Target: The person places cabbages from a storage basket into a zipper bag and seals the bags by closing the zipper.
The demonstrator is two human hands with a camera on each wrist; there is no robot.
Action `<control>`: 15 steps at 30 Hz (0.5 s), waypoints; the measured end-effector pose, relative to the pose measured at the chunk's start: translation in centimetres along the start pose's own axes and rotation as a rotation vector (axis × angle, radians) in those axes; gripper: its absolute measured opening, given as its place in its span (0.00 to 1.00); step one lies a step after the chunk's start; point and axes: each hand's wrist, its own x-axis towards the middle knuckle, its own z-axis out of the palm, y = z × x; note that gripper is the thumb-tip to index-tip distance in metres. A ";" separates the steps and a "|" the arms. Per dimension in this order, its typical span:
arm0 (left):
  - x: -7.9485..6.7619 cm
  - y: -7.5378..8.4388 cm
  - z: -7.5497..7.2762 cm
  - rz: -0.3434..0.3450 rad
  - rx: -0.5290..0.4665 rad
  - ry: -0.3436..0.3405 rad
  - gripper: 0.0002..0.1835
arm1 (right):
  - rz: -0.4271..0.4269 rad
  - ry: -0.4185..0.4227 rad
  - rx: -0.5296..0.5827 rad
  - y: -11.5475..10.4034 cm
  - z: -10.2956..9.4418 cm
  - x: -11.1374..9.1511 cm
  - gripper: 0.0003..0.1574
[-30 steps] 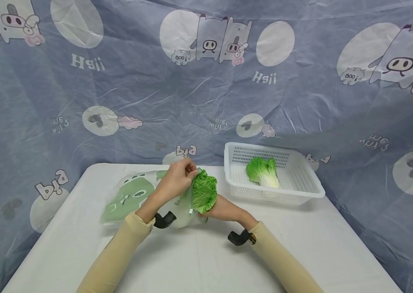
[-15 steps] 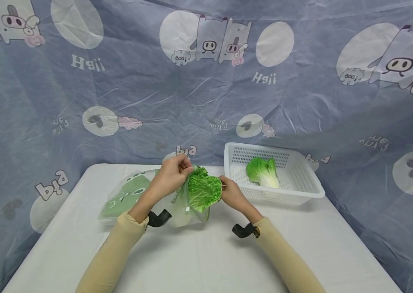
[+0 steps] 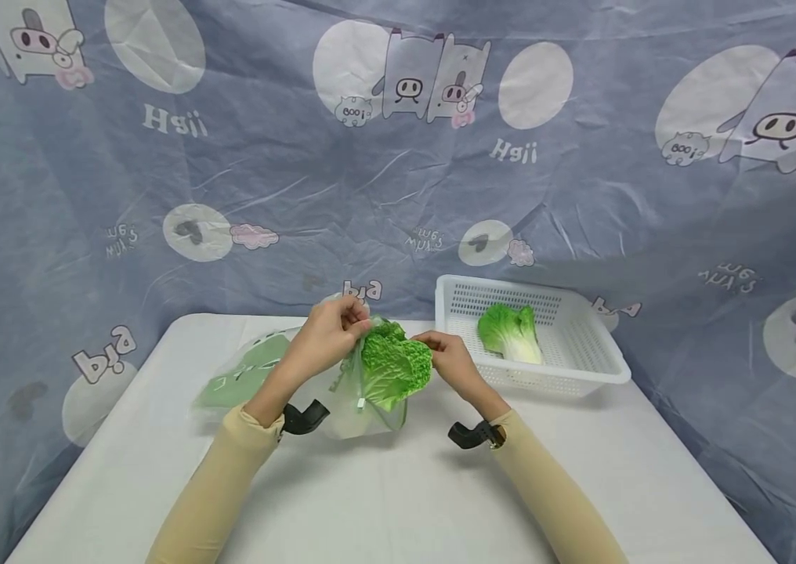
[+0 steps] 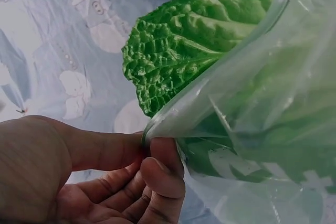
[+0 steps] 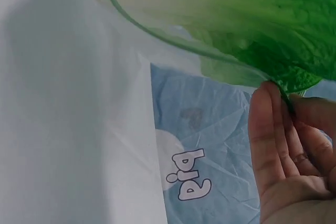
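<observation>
Best to keep the mouth of the clear plastic zip bag with green print stretched wide and even, so the crinkly green cabbage leaf sitting half out of it over the white table slides without snagging. Left hand raised, thumb and forefinger pinching the near bag rim. Right hand opposite, fingertips nipping the far rim beside the leaf. Wrists apart, forearms angled in.
</observation>
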 end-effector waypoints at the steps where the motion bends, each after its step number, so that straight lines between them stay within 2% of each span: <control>1: 0.0 -0.1 -0.1 -0.006 -0.003 0.004 0.03 | 0.022 -0.015 0.037 0.0 -0.1 0.0 0.16; 5: 0.3 -0.4 -0.5 -0.027 -0.039 -0.008 0.04 | 0.093 -0.045 0.191 0.0 -0.3 -0.1 0.19; 10: 0.5 -1.0 -0.7 -0.042 -0.065 -0.049 0.05 | 0.138 -0.048 0.368 -0.1 -0.4 -0.5 0.17; 15: 0.8 -1.7 -1.1 -0.080 -0.041 -0.071 0.05 | 0.154 -0.059 0.433 -0.4 -0.6 -1.0 0.13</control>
